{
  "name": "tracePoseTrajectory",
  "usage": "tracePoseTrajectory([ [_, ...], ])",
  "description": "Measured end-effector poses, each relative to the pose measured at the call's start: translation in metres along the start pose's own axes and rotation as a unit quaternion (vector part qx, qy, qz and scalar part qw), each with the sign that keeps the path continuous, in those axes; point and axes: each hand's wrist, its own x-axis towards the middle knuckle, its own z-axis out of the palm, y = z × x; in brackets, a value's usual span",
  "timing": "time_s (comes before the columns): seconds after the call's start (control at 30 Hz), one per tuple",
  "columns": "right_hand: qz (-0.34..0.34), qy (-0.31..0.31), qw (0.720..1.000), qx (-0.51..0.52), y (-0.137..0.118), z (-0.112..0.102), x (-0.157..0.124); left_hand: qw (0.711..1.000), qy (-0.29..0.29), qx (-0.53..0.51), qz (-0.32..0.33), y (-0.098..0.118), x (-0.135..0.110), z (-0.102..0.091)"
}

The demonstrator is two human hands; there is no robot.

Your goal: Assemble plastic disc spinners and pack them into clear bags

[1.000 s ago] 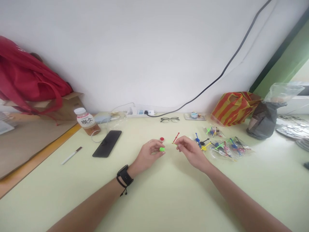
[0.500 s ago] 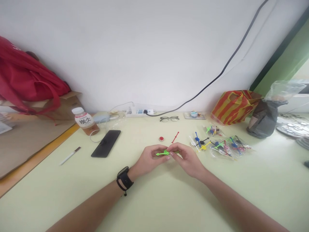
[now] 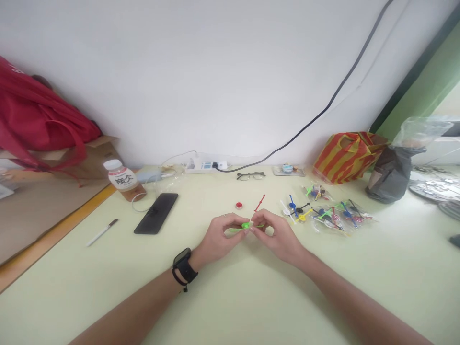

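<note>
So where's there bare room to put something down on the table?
The pale green tabletop is bare between the two forearms, and between the flat black phone and the left hand. It's crowded beyond the right hand: loose coloured plastic arrows and clear plastic packets.

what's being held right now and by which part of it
A green spinner, held at or close to its round middle by the fingers of the left hand and right hand.

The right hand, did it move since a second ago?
Yes: judged against the glasses, the right hand has shifted left, closer to the left hand.
</note>
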Motion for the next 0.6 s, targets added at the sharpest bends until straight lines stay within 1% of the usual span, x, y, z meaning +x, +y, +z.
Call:
tracePoseTrajectory([
  [0.13,-0.010,-0.024,1.000,0.013,-0.0016,-0.0002,-0.0007,0.999,-0.001,0.039,-0.003,0.0015,0.0001,-0.0005],
  [0.3,0.007,-0.033,0.999,0.017,-0.0030,0.0003,-0.0006,0.999,-0.009,0.034,-0.005,-0.0003,0.0007,-0.0011],
  [0.5,0.015,-0.033,0.999,0.033,-0.0048,-0.0019,0.0006,1.000,-0.009,0.001,0.000,0.0014,-0.0003,-0.0006],
  [0.6,0.020,-0.023,0.999,0.035,-0.0011,-0.0047,0.0020,0.998,-0.028,-0.061,-0.003,0.0059,0.0000,-0.0008],
])
